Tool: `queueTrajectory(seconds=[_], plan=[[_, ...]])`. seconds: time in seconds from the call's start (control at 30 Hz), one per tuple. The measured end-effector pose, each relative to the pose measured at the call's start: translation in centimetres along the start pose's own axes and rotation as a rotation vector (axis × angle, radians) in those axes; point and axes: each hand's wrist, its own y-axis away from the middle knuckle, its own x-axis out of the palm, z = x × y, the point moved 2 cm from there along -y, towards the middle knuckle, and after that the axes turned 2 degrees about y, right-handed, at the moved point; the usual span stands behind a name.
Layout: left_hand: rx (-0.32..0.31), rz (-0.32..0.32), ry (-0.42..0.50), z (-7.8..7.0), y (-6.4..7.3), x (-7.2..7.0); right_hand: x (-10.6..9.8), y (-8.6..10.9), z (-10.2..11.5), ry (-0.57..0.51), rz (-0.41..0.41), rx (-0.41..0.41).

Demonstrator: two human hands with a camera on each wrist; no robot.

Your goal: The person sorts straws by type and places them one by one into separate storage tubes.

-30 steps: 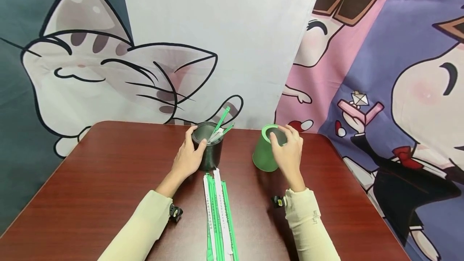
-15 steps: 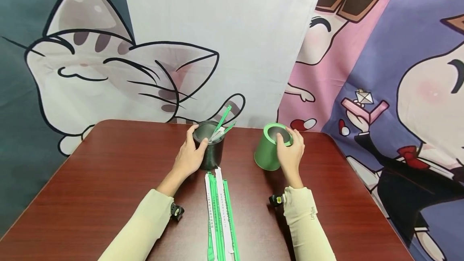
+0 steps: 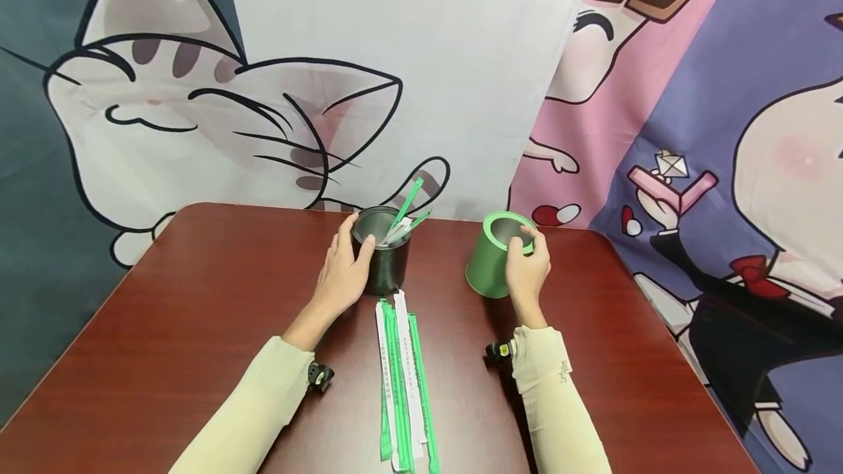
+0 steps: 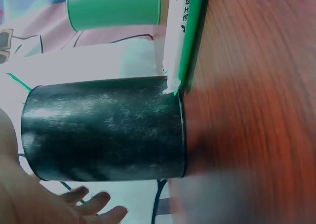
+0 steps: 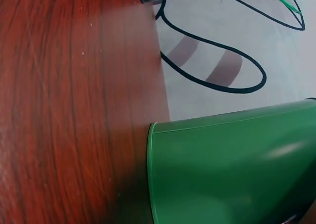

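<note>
The step in hand, as I judge it, is the steadying of two cups; the left hand (image 3: pixel 339 276) rests at the left side of the black cup (image 3: pixel 390 269), its thumb near the rim, with three fingers loose and not wrapped round the wall; the right hand (image 3: pixel 527 265) has its thumb and fingers bent at the rim of the green cup (image 3: pixel 487 262), but whether this grip really pinches I cannot tell; both cups are at the far side of the bench (image 3: pixel 230 298), black to the left, green to the right; a few wrapped sticks (image 3: pixel 411 197) lean inside the black cup, while a loose bundle (image 3: pixel 410 379) lies nearer, between the arms; the next move, in my opinion, calls for freeing one hand gently, so that no cup tips, and for lifting one stick by its end; the bottoms inside both cups are hidden, the right wrist view cuts off the green cup's top, and the print on the bundle is too small to read
</note>
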Motion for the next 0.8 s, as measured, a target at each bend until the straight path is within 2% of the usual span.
queueTrajectory(seconds=[0.1,0.2,0.33,0.5,0.8], plan=[[0.017,-0.042,-0.052,0.0,0.9,-0.8,0.2,0.0,0.3,0.017,-0.007,0.005],[0.008,-0.067,-0.092,0.2,2.0,-1.3,0.2,0.0,0.4,0.023,-0.015,0.01],[-0.033,-0.044,-0.113,0.6,3.4,-1.4,0.1,0.1,0.5,0.036,-0.018,0.016],[-0.09,0.048,-0.157,0.7,4.5,-0.7,0.0,0.0,0.6,0.034,-0.006,0.007],[-0.174,0.275,-0.308,0.8,5.7,0.3,0.0,0.0,0.3,0.052,0.005,0.021]])
